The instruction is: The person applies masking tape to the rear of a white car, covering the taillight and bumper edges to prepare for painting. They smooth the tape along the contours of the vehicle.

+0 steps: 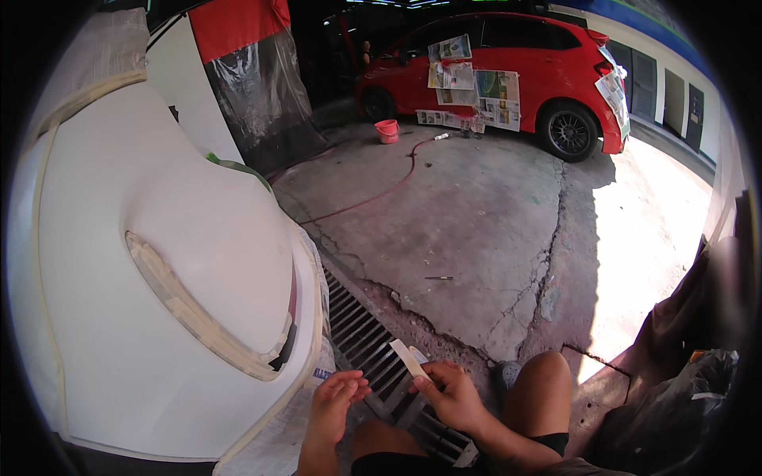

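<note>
In my right hand [452,397] is a roll of masking tape [409,358], pinched between thumb and fingers, with a pale flat face or strip pointing up and left. My left hand [333,404] is raised just left of it, fingers loosely curled and apart, nothing visible in them. On my left stands a white car body [214,317]. A long curved recess on it is edged with masking tape [178,305], and more tape runs along the body's borders. Newspaper [274,420] hangs below its lower edge, beside my left forearm.
A metal drain grate [361,317] runs beneath my hands. Beyond it, cracked concrete [468,214] carries a thin dark stick-like object [439,278], a red hose [373,194] and a red bucket [386,132]. A red car [532,63] with newspaper taped on stands behind. Dark plastic [675,412] lies right.
</note>
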Tool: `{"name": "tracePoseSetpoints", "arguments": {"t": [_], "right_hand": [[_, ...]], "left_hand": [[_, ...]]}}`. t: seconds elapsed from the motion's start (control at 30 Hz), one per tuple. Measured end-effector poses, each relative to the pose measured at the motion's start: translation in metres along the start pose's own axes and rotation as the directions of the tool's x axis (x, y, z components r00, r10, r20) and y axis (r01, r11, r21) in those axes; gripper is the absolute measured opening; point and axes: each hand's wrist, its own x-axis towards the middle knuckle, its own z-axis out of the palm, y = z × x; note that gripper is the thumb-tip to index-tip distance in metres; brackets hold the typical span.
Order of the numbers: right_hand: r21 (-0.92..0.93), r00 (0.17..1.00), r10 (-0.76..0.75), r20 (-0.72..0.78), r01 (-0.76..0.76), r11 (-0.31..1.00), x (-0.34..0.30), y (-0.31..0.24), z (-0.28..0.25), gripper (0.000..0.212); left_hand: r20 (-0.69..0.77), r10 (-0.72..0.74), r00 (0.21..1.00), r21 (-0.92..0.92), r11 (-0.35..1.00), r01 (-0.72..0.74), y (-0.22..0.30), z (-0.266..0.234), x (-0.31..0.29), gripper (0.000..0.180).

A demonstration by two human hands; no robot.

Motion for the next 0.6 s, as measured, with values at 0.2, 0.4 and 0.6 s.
{"name": "tracePoseSetpoints", "arguments": {"t": [0.2,0.4,0.6], "right_hand": [[0.104,0.999,0.004,-0.040,0.000,0.995,-0.010,0.001,0.006,0.021],[-0.050,1.000,-0.022,-0.006,0.021,0.999,-0.015,-0.007,-0.007,0.025],[-0.168,0.987,-0.162,0.019,0.163,0.972,-0.021,-0.013,-0.004,0.023]], "left_hand": [[0.248,0.002,0.969,0.183,0.982,-0.049,0.047,0.034,0.014,0.067],[0.371,-0.106,0.922,0.130,0.990,0.062,0.069,0.045,0.037,0.064],[0.370,-0.159,0.915,0.282,0.958,0.052,0.071,0.025,0.041,0.024]]}}
